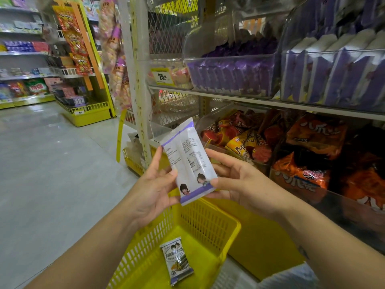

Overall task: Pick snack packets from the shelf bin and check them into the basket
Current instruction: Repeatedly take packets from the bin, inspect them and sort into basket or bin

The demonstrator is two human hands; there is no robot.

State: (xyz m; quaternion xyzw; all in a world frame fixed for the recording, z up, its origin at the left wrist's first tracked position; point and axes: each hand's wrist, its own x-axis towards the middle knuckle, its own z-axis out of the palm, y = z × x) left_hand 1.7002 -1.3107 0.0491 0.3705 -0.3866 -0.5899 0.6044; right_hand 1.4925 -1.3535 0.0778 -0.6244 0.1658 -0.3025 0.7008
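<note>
Snack packet (188,161): long axis near upright, printed back shown. It is held just above the far rim of the yellow basket (205,224), which lies below, toward the body. The side edges are pinched by left hand (154,184) and right hand (235,180), equally near, fingers half-curled. A second packet (177,260) is seen on the basket floor.

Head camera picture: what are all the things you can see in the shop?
held packet: one, white and purple, above the basket
basket packet: one, white and purple, lying on the basket floor
basket: one, yellow, below the hands
shelf packets: many, purple, clear bins on the upper shelf
orange bags: many, orange and red, lower shelf bins
price tag: one, yellow, left end of the upper shelf
left hand: one, grips the held packet's left edge
right hand: one, pinches its right edge
</note>
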